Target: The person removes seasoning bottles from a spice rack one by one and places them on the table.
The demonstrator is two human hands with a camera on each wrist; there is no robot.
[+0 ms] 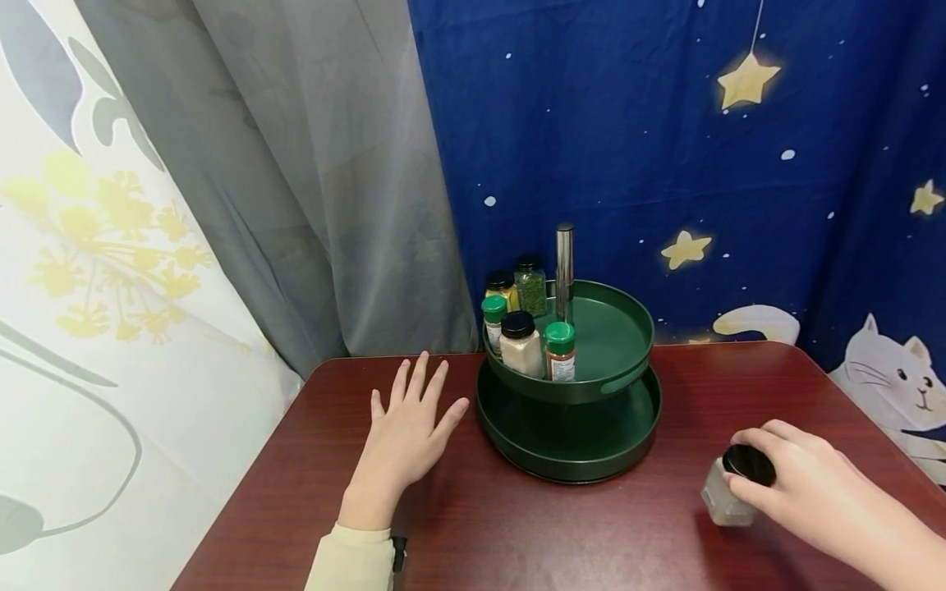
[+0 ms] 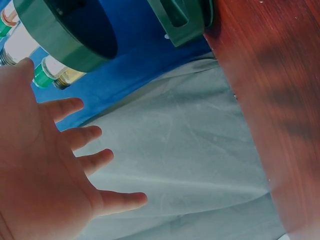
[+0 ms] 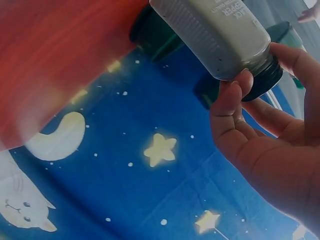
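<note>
My right hand (image 1: 809, 480) grips a square clear spice jar (image 1: 726, 499) by its black lid, at the right side of the table. Grey powder fills it, and the right wrist view shows part of a label with "EPPER" on the jar (image 3: 215, 35). With fingers spread, my left hand (image 1: 402, 439) hovers over the table left of a green two-tier rack (image 1: 613, 336), holding nothing. Along the left of its upper tray stand a green herb jar (image 1: 530, 289), a yellow jar (image 1: 502, 289), a black-lidded jar of pale powder (image 1: 521, 353) and two green-capped bottles (image 1: 561, 361).
The rack's lower tray (image 1: 576, 469) sits on the reddish-brown table (image 1: 547, 533). From the upper tray rises a metal post (image 1: 565, 267). Behind the table hang a grey curtain (image 1: 296, 164) and a blue star-patterned curtain (image 1: 591, 123).
</note>
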